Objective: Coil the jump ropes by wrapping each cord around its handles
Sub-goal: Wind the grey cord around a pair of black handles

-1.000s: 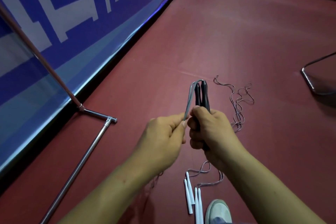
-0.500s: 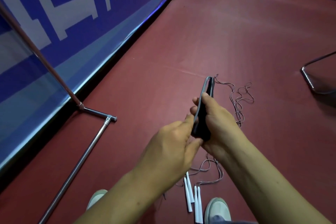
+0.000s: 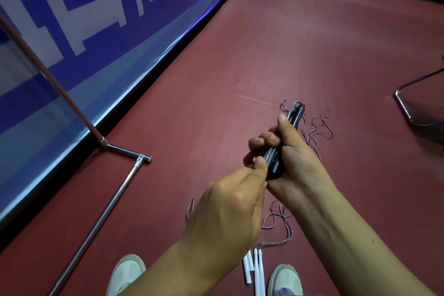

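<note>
The right hand (image 3: 298,158) is wrapped round a pair of slim black plastic handles (image 3: 272,163), held together and tilted up away from the person, above the dark red floor (image 3: 240,67). The thin grey cord (image 3: 292,113) loops over their far tips and runs down their length to the left hand (image 3: 230,211), whose thumb and forefinger seem to pinch it at the handles' lower end (the pinch itself is mostly hidden). The cord looks light, limp and springy, so I judge it will slip off unless kept taut. It is best gripped close to the handles, with the handles held at mid-length. Loose cord (image 3: 319,132) still trails on the floor beyond the hands.
</note>
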`<state>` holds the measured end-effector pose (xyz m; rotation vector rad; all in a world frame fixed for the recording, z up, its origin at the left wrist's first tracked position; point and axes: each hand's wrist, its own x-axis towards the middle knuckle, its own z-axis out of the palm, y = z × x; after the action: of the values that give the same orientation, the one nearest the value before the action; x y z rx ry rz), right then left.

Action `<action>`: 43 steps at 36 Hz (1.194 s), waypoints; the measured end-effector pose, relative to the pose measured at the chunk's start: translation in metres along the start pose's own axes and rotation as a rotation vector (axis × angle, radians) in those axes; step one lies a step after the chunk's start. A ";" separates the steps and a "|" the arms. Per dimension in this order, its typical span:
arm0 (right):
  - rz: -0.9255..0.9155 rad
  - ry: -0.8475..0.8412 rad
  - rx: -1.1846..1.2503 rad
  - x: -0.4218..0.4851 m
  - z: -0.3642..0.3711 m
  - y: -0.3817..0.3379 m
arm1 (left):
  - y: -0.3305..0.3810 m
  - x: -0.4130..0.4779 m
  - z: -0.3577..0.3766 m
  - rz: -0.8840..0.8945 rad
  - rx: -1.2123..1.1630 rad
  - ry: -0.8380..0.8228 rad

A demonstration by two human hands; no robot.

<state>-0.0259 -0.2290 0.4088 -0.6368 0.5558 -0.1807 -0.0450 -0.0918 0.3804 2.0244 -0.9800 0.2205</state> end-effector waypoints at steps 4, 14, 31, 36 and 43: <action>-0.022 0.011 0.045 0.000 0.001 -0.004 | 0.001 0.003 0.000 -0.020 -0.045 0.072; 0.011 -0.035 0.129 -0.006 0.002 -0.011 | 0.009 0.008 -0.009 -0.498 -0.710 -0.026; -0.017 -0.154 -0.431 -0.029 0.008 -0.012 | -0.020 0.024 -0.029 -0.616 -0.582 -0.301; -0.008 -0.190 -0.678 -0.026 -0.002 -0.008 | -0.022 0.029 -0.034 -0.544 -0.305 -0.513; -0.076 -0.154 -0.824 -0.016 -0.005 0.004 | -0.021 0.028 -0.036 -0.500 -0.076 -0.453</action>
<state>-0.0417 -0.2233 0.4102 -1.4604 0.4452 0.0380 -0.0044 -0.0729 0.4029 2.2189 -0.6913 -0.5555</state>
